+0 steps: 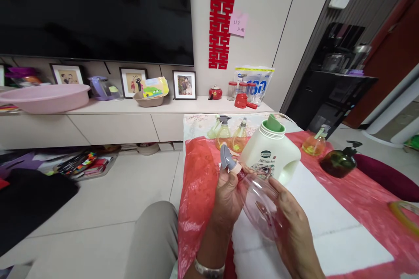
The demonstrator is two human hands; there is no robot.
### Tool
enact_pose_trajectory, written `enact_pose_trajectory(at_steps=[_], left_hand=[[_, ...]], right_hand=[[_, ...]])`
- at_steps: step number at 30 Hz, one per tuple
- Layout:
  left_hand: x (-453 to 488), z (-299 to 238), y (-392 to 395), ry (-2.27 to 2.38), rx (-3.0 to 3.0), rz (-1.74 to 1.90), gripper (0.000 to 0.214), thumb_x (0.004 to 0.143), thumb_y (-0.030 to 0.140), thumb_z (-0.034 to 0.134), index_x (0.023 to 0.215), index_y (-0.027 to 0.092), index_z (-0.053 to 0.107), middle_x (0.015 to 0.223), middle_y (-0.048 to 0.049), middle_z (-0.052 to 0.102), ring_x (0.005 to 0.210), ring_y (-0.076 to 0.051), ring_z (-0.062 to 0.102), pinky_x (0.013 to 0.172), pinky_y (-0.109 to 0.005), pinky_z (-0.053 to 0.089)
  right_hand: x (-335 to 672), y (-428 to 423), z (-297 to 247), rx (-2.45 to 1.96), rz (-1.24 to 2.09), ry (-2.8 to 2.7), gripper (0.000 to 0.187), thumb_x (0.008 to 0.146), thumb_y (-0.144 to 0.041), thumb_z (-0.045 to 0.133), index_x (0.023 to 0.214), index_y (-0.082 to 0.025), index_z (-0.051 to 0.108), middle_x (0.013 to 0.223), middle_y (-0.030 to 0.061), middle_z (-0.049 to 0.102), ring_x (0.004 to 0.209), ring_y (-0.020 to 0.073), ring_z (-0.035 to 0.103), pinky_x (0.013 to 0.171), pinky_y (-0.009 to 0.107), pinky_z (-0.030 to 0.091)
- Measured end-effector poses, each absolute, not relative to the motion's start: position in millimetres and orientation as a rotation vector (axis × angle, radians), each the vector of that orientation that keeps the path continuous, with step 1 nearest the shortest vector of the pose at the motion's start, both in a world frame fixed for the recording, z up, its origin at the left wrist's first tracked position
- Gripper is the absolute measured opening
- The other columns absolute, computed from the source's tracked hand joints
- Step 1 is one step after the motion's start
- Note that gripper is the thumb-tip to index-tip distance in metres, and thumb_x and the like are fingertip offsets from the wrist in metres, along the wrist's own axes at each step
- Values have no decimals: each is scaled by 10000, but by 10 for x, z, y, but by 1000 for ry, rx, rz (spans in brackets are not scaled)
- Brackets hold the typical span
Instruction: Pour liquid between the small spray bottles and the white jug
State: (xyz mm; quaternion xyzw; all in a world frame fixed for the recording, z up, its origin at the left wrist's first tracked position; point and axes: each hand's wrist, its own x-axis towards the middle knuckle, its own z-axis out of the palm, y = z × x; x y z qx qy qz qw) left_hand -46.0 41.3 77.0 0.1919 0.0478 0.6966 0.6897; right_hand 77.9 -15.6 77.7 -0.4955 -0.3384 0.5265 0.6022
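Note:
A clear pinkish spray bottle (255, 200) with a grey trigger head (226, 158) is tilted between my two hands above the table. My left hand (226, 202) grips its neck just below the trigger head, fingers closed round it. Around the body of the bottle my right hand (291, 222) is wrapped from the right side. Just behind stands a large pale green detergent jug (270, 150), its green-rimmed mouth uncapped. Two small yellowish spray bottles (224, 134) stand to the left of the jug.
A white sheet (340, 235) lies on red plastic (196, 183) over the table. To the right are another yellowish spray bottle (314, 141), a dark green pump bottle (338, 162) and a roll of tape (404, 216). A pink basin (46, 98) rests on the cabinet.

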Motion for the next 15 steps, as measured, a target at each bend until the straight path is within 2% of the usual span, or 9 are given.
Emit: enact_pose_trajectory(at_steps=[3,6,11,15], left_hand=[[-486,752,445,144,325,1597,372,741,307,867,1047,254,661,908,-5,669,878,-164,655,961,-401,527],[-517,750,484,173,262,1641,393,721,296,878,1049,259,665,915,8,674,866,-156,657,989,-407,510],[-517,762,476,187,278,1622,356,746,332,856,1043,233,687,896,-9,705,891,-169,676,1017,-407,500],[-502,793,429,193,297,1583,346,715,329,874,992,205,707,934,-35,725,981,-208,689,1055,-424,483]], right_hand=[[666,-237,761,-1059,1086,-947,847,865,-620,636,1559,-264,305,1574,128,321,1396,291,433,1034,426,518],[646,-329,774,-1137,966,-1191,925,882,-541,666,1612,-343,134,1594,102,242,1397,269,419,997,385,545],[761,-423,745,-1344,594,-1437,821,920,-529,620,1598,-285,228,1447,137,382,1252,252,504,954,392,545],[776,-447,816,-1360,668,-1361,741,943,-583,562,1572,-286,302,1485,127,381,1214,241,533,931,369,543]])
